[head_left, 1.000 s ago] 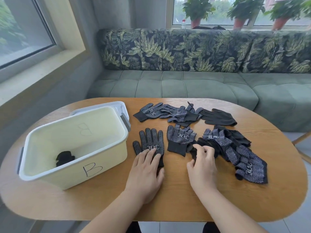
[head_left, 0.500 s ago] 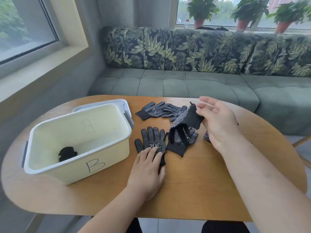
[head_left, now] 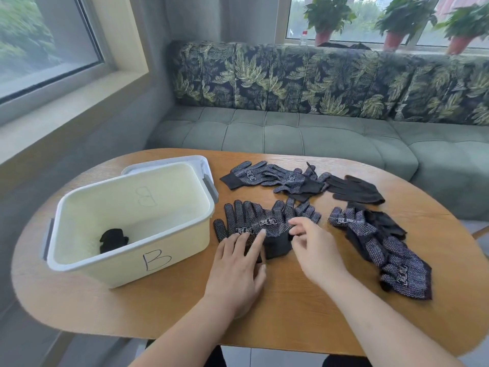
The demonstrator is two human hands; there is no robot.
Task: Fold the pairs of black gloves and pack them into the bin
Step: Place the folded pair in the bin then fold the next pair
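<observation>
Left hand [head_left: 235,274] presses, right hand [head_left: 315,250] touches overlapped gloves [head_left: 264,221] beside bin [head_left: 119,271].

- We work from one view only: a wide-angle camera worn on the person's head. No second view overlaps it.
- We look forward and down across the wooden table [head_left: 291,313] from its near edge.
- Both forearms enter at the bottom edge. The left hand [head_left: 235,268] and right hand [head_left: 315,250] sit close to the lens near frame centre, at the pair of gloves [head_left: 264,223].
- The bin [head_left: 79,263] lies left of centre.
- Farther off, the sofa [head_left: 291,139], the side window [head_left: 39,43] and the rear window [head_left: 370,19] fill the upper frame.
</observation>
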